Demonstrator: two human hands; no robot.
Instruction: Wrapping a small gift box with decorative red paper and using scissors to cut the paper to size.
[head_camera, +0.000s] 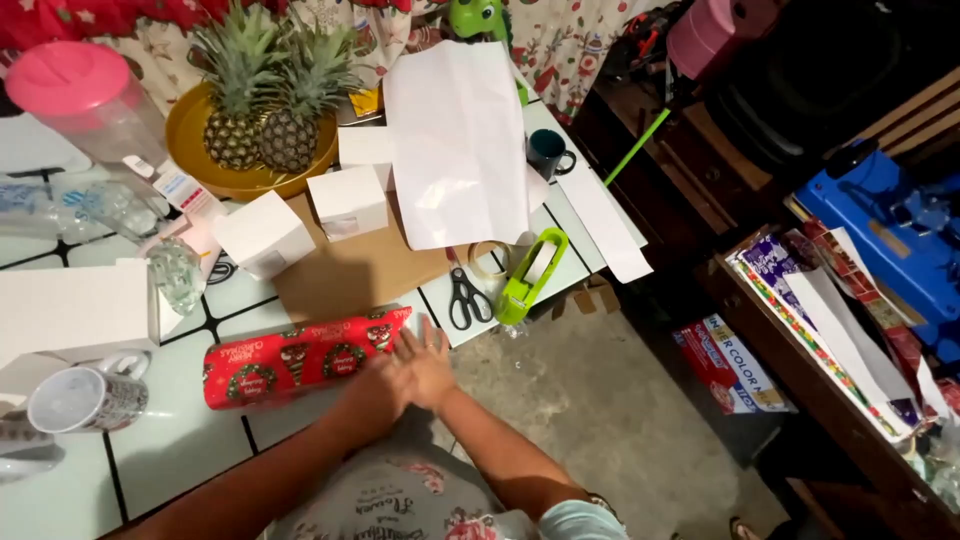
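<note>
the person is pressing both hands onto the right end of a long box wrapped in red christmas-patterned paper (300, 357), which is lying flat near the front edge of the white tiled table (180, 440). the right hand (428, 362) is lying flat with its fingers spread over that end, probably pinning a paper fold down. the left hand (375, 385) is sitting just beside it, partly tucked under the right, so how far it's closed is impossible to tell; neither is really gripping anything. black-handled scissors (463, 298) and a lime green tape dispenser (530, 275) are lying close by toward the table's right edge, within easy reach. plain white cardboard boxes (262, 235) are waiting on a brown cardboard sheet (350, 270) further back, and a white printed mug (85, 398) is lying on its side by the left edge.
</note>
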